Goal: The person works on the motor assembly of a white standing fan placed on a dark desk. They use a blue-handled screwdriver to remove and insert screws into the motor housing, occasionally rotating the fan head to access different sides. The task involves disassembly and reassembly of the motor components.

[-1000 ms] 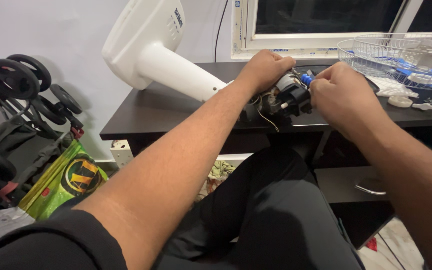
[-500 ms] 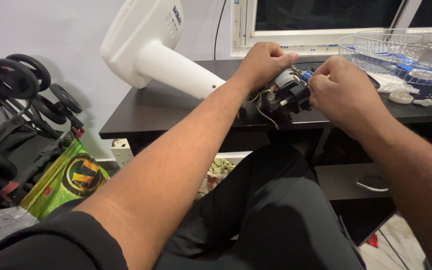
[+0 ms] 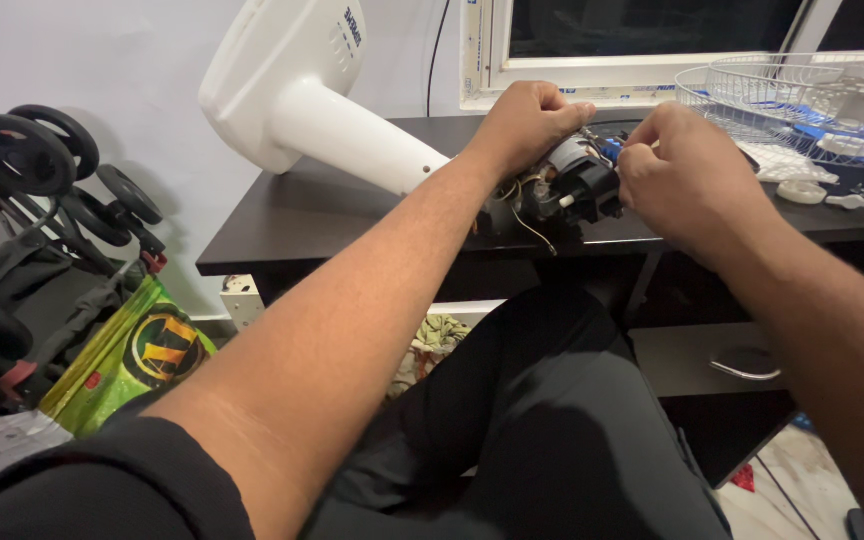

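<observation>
A white fan stand (image 3: 302,95) lies tipped on a dark desk (image 3: 352,215), its neck running to the exposed motor (image 3: 577,185) with loose wires. My left hand (image 3: 527,125) is closed over the top of the motor. My right hand (image 3: 677,175) is pinched at the motor's front end, next to a small blue part (image 3: 610,150); what its fingers hold is hidden.
A white wire fan grille (image 3: 802,90) with blue blades rests at the desk's back right, small white parts (image 3: 802,192) and screws beside it. A folded black stroller (image 3: 42,220) and a green-yellow bag (image 3: 132,355) stand on the left. A window is behind.
Both hands have stayed on the motor with only slight shifts. The view has moved a little.
</observation>
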